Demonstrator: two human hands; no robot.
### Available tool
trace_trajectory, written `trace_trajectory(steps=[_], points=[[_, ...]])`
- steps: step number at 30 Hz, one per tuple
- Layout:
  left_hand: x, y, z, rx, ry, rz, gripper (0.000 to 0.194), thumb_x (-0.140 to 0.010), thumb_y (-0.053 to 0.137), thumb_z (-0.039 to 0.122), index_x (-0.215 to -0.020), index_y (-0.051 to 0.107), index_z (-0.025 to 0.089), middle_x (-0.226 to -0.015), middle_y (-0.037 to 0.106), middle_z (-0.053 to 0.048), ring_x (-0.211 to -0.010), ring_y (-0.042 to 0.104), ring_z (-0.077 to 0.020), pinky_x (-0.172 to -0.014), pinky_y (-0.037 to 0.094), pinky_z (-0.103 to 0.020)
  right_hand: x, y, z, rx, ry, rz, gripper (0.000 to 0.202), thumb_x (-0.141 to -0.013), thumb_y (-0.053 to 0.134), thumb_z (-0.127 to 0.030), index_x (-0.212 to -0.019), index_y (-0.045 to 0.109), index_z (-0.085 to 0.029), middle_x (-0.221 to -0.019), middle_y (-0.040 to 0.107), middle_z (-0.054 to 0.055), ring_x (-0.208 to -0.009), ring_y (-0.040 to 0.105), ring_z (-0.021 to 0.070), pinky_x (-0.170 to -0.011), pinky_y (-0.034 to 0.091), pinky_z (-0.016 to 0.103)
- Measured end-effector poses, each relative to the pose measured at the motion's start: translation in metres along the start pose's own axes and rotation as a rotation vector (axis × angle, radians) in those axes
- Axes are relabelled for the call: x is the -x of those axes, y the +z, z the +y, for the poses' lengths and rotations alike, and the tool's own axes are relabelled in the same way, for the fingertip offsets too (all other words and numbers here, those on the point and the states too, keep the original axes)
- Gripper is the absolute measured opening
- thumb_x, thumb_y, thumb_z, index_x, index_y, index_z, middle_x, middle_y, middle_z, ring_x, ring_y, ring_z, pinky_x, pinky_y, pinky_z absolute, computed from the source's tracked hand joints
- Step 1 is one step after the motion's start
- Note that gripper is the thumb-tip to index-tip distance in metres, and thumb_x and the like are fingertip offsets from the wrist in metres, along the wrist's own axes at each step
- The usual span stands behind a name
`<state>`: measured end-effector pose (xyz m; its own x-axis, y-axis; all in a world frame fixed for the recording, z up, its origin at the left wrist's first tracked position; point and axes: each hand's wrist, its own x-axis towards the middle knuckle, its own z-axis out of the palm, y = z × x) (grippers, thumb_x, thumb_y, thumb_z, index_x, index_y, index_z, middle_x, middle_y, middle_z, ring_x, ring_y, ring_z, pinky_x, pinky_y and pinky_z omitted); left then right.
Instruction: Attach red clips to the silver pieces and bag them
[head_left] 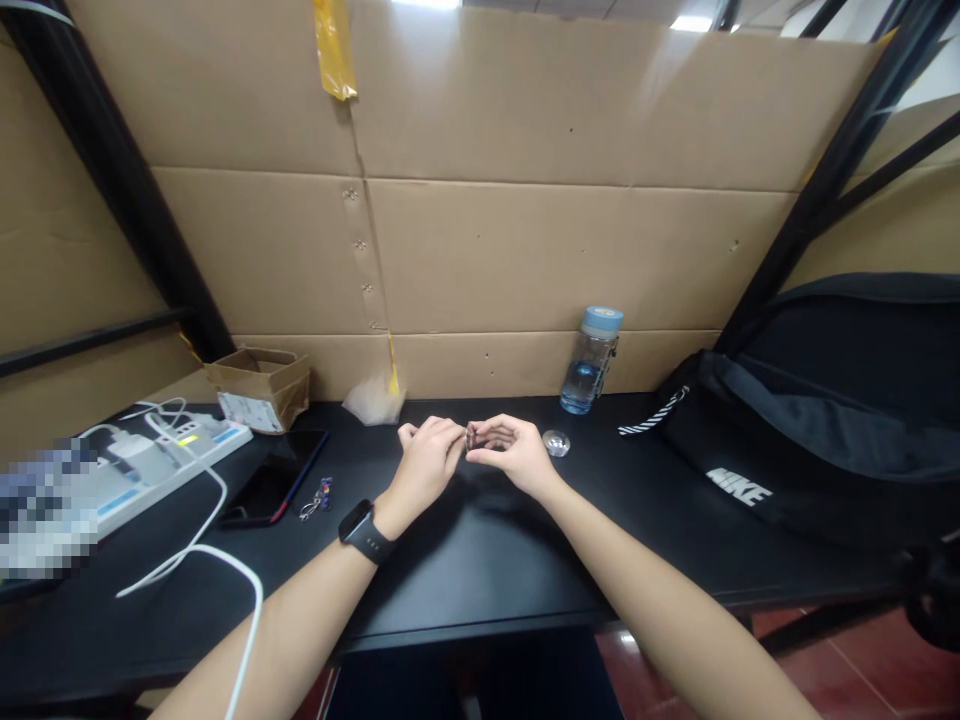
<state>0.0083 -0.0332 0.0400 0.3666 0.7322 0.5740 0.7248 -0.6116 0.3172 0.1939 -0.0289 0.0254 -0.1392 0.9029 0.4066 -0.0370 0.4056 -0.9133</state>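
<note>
Mid-frame, I see the R hand point(519, 452) pinching a small dark thing point(470, 438) btwn thumb and fingers. The L hand point(429, 455) has its fingertips right at it, but I can't tell if they grip it too. It's tiny, so if the pinch gets loose, it could slip, hit the table point(480, 560) and maybe roll off at the bottom of the frame. Also, a bump from the R hand could knock the clear round thing point(556, 443) just beside it, right of ctr.
</note>
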Motion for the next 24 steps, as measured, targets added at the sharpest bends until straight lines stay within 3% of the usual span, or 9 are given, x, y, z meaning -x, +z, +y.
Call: trace_trajectory(steps=[9,15,24], points=[[-0.001,-0.003,-0.001,0.114,-0.073,0.018,0.017,-0.096,0.057,0.028,-0.092,0.073,0.025,-0.1,0.076,-0.002,-0.098,0.064,-0.0211,-0.081,0.031,-0.037,0.001,0.002,-0.003,-0.058,0.071,0.029,0.048,-0.052,0.096,-0.034,-0.088,0.069,-0.018,-0.1,0.079,0.011,-0.087,0.077,0.0258,-0.085,0.063,0.041],[0.0,-0.003,-0.001,0.154,-0.095,0.035,0.016,-0.095,0.062,0.033,-0.089,0.076,0.026,-0.1,0.078,-0.003,-0.101,0.066,-0.0228,-0.087,0.035,-0.039,0.002,0.002,-0.008,-0.12,0.084,0.033,0.046,-0.058,0.094,-0.04,-0.09,0.069,-0.018,-0.102,0.079,0.012,-0.094,0.077,0.0288,-0.093,0.06,0.045],[0.0,0.003,-0.003,0.31,-0.161,0.109,0.011,-0.089,0.066,0.029,-0.088,0.076,0.025,-0.096,0.077,-0.003,-0.097,0.068,-0.0213,-0.086,0.047,-0.036,0.002,0.001,-0.011,-0.108,0.102,0.027,0.046,-0.055,0.095,-0.035,-0.089,0.07,-0.018,-0.1,0.079,0.011,-0.09,0.077,0.0274,-0.089,0.062,0.043]])
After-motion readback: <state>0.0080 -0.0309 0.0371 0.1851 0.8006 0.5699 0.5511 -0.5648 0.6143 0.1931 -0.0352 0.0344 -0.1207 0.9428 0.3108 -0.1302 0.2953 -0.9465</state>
